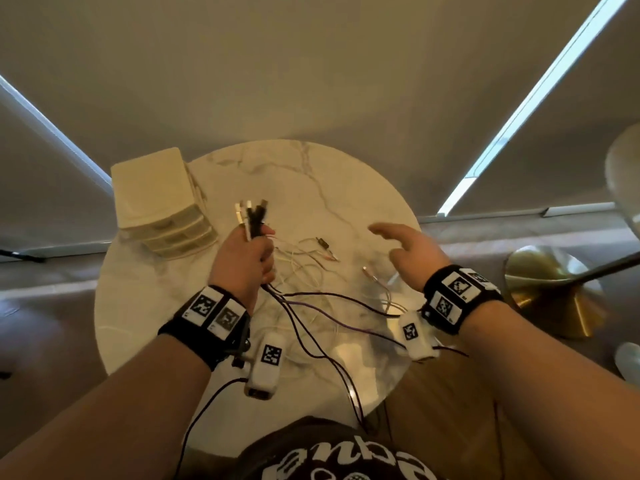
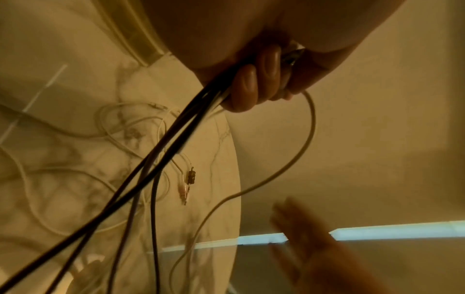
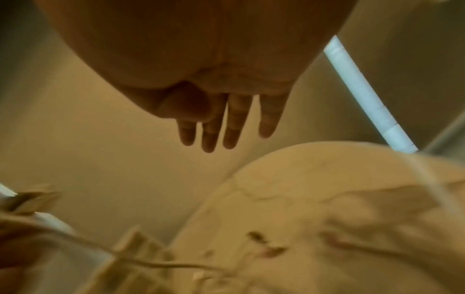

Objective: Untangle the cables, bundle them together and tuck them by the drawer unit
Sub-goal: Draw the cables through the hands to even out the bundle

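Observation:
My left hand (image 1: pixel 247 258) grips a bunch of black and white cables (image 1: pixel 251 216) above the round marble table (image 1: pixel 332 174), with their plug ends sticking up out of the fist. The cables (image 2: pixel 161 151) trail down from my curled fingers (image 2: pixel 246 83) and spread loosely over the tabletop, some running off the near edge. Loose white cables (image 1: pixel 304 261) and small connectors lie in the middle of the table. My right hand (image 1: pixel 401 244) hovers over the table's right side with fingers (image 3: pixel 214 127) straight and spread, holding nothing. A cream drawer unit (image 1: pixel 159 202) stands at the table's left.
A brass lamp base (image 1: pixel 554 289) sits on the floor to the right of the table, its pole slanting up to the right. Beige walls and bright window strips surround the table. Dark cables hang off the near table edge toward my lap.

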`<state>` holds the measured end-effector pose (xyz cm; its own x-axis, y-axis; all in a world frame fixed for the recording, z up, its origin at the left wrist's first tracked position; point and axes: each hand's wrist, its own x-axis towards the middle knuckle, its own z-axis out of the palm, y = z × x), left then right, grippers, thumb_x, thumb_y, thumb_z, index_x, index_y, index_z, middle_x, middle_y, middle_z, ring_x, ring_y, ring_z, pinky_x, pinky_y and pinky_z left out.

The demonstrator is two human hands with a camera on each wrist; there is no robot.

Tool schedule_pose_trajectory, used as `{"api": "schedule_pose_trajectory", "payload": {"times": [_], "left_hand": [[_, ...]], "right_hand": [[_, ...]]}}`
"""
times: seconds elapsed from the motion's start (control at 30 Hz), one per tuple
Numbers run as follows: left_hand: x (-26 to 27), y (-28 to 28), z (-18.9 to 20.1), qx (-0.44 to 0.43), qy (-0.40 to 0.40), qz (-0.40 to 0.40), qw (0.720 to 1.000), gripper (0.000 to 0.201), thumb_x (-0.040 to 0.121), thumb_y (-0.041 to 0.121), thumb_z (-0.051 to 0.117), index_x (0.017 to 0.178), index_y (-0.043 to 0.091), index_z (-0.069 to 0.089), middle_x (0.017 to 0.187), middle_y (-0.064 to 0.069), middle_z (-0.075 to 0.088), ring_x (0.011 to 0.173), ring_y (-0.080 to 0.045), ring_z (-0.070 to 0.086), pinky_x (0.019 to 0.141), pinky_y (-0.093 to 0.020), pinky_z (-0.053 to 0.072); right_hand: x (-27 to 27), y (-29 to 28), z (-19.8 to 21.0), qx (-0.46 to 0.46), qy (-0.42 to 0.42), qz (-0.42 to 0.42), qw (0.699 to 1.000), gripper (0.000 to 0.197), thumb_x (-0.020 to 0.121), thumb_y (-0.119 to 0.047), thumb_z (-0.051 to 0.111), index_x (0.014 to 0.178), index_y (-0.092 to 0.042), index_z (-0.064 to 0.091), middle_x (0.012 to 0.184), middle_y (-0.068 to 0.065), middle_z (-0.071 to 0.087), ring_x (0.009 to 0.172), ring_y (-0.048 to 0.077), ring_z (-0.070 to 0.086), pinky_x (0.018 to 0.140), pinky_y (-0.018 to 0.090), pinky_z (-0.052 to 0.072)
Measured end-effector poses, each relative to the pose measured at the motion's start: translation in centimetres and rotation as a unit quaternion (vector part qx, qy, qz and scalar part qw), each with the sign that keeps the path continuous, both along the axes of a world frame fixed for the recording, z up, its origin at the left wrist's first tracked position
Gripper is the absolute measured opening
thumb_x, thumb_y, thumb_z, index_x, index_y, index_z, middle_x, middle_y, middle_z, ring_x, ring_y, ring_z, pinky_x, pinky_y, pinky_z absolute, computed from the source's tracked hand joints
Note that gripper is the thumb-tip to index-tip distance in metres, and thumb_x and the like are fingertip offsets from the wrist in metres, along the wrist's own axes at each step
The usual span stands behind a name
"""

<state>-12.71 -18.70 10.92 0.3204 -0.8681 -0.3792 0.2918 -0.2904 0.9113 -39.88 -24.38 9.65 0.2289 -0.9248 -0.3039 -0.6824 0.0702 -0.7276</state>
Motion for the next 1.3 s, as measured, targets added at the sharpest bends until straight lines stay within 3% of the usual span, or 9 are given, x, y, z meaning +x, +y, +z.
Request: {"api": "schedule_pose_trajectory", "payload": {"times": [0.17,0.3,0.4,0.5,0.6,0.83,1.03,1.17,1.3], "left_hand": [[-3.1,0.5,1.0,-0.017,-0.010,-0.117,0.993,0.017,0.103,0.001,0.042,0.101,0.008,0.058,0.058,0.002,0.036,0.048,-0.014,0.026,0.051,-0.032,0.017],[-3.2,0.4,2.9,-0.074,0.119,-0.069,0.988,0.021,0.107,0.009,0.035,0.095,0.011,0.052,0.063,0.000,0.034,0.046,-0.012,0.026,0.047,-0.028,0.024],[-1.5,-0.5,3.7,-0.087,0.201,0.001,0.976,0.024,0.106,0.014,0.035,0.086,0.015,0.048,0.058,0.003,0.032,0.041,-0.009,0.026,0.042,-0.022,0.026],[-1.3,-0.3,3.9,-0.080,0.173,-0.032,0.981,0.018,0.102,0.015,0.039,0.086,0.016,0.046,0.057,0.003,0.030,0.040,-0.009,0.024,0.041,-0.022,0.025],[-2.1,0.2,4.3,-0.083,0.129,-0.086,0.984,0.015,0.098,0.017,0.043,0.083,0.015,0.044,0.058,0.002,0.029,0.041,-0.010,0.025,0.041,-0.023,0.025],[-2.6,-0.3,5.4,-0.129,0.195,-0.082,0.969,0.031,0.109,0.032,0.036,0.081,0.018,0.044,0.065,0.002,0.030,0.047,-0.011,0.023,0.046,-0.026,0.029],[-0.4,-2.9,6.4,-0.156,0.327,0.051,0.931,0.039,0.107,0.035,0.034,0.074,0.019,0.045,0.061,0.004,0.030,0.047,-0.011,0.022,0.047,-0.027,0.026],[1.2,-4.0,5.5,-0.129,0.356,0.141,0.915,0.045,0.110,0.035,0.029,0.071,0.017,0.045,0.060,0.004,0.032,0.046,-0.013,0.023,0.048,-0.025,0.023],[1.4,-4.1,4.9,-0.115,0.362,0.172,0.909,0.046,0.110,0.034,0.028,0.070,0.017,0.045,0.058,0.005,0.032,0.044,-0.012,0.021,0.046,-0.025,0.020]], "right_hand": [[6.6,1.6,1.8,0.045,-0.139,0.179,0.973,0.093,0.086,-0.015,0.067,0.160,-0.042,0.019,0.146,-0.013,0.057,0.133,0.006,0.053,0.109,0.023,0.042],[7.0,2.0,0.9,0.097,0.049,0.224,0.969,0.031,0.090,-0.017,0.061,0.113,-0.037,0.069,0.093,-0.004,0.070,0.094,0.020,0.064,0.072,0.026,0.048],[5.9,1.9,0.6,0.072,0.150,0.241,0.956,0.043,0.093,-0.028,0.062,0.136,-0.029,0.060,0.118,-0.002,0.065,0.112,0.022,0.060,0.085,0.028,0.044],[6.4,1.9,2.6,-0.053,-0.024,0.212,0.976,0.094,0.081,-0.023,0.069,0.162,-0.031,0.021,0.155,0.001,0.043,0.141,0.015,0.040,0.111,0.025,0.035],[7.8,1.9,4.1,-0.089,-0.126,0.218,0.964,0.094,0.074,-0.024,0.064,0.160,-0.035,0.026,0.156,-0.004,0.044,0.141,0.008,0.041,0.114,0.020,0.033],[9.7,3.0,3.2,0.009,0.019,0.286,0.958,0.012,0.097,-0.043,0.063,0.094,-0.032,0.065,0.076,-0.006,0.071,0.068,0.008,0.065,0.073,0.033,0.052],[4.4,2.5,0.2,0.062,0.078,0.165,0.981,0.033,0.099,-0.050,0.057,0.085,-0.026,0.074,0.061,-0.004,0.062,0.052,0.012,0.058,0.062,0.032,0.052],[-0.4,3.4,-3.4,0.150,-0.045,0.078,0.985,0.034,0.091,-0.058,0.064,0.081,-0.028,0.076,0.053,-0.006,0.054,0.049,0.015,0.049,0.057,0.035,0.047],[-2.1,5.9,-6.1,0.246,-0.008,0.063,0.967,0.051,0.090,-0.060,0.067,0.058,-0.021,0.057,0.053,-0.002,0.054,0.049,0.015,0.047,0.064,0.032,0.044]]}}
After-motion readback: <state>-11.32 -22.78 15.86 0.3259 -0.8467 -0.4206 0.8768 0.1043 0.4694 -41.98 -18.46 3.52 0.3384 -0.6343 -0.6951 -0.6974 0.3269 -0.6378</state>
